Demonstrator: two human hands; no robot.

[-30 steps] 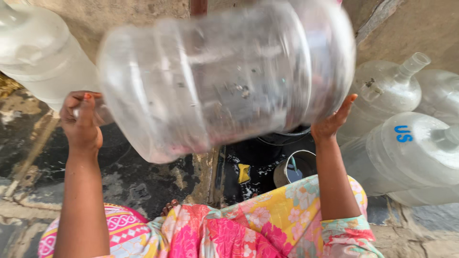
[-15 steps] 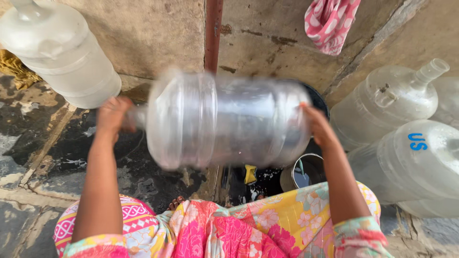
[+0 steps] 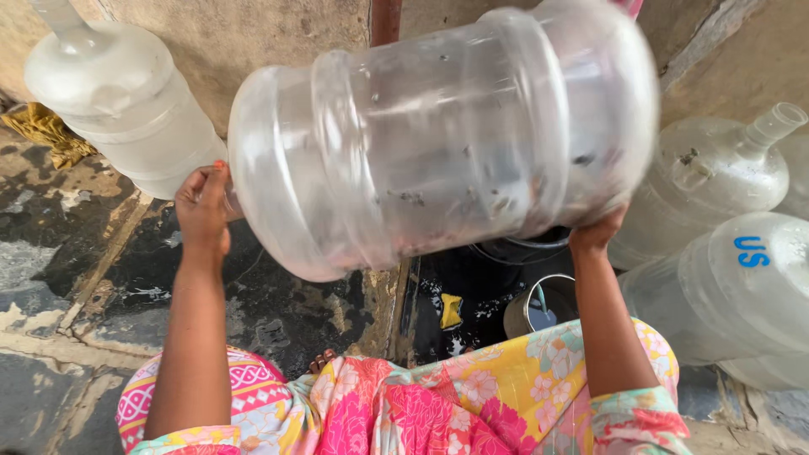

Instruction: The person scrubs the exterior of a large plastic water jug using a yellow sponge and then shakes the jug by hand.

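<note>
The big clear water jug [image 3: 447, 135] fills most of the view, held up on its side, sloping with its base higher at the right and its neck end lower at the left, blurred at the rim. Behind it a rough concrete wall [image 3: 278, 34] closes the far side, with a rust-red pipe [image 3: 385, 21] running down it just above the jug; below the jug lies wet, cracked dark floor [image 3: 76, 244], the only open room, and that is narrow. Other jugs hem it in: a frosted one [image 3: 126, 101] leans against the wall left of the held jug, and right of it three more crowd together, one with its spout up [image 3: 716, 177], one bearing blue letters on its pale side [image 3: 742, 286]. The held jug is transparent, ribbed round its body, with dark specks and smears of grime clinging inside. The left hand [image 3: 202, 211] is closed round its neck end, thumb and fingers wrapped tight. The right hand [image 3: 594, 234] props the base from underneath; its fingers are hidden behind the jug, so their spread cannot be told. Below the jug sit a dark basin [image 3: 514, 248], a small metal cup [image 3: 535, 307] and a yellow scrap [image 3: 451, 310]; a yellow cloth [image 3: 42, 131] lies far left of it.
</note>
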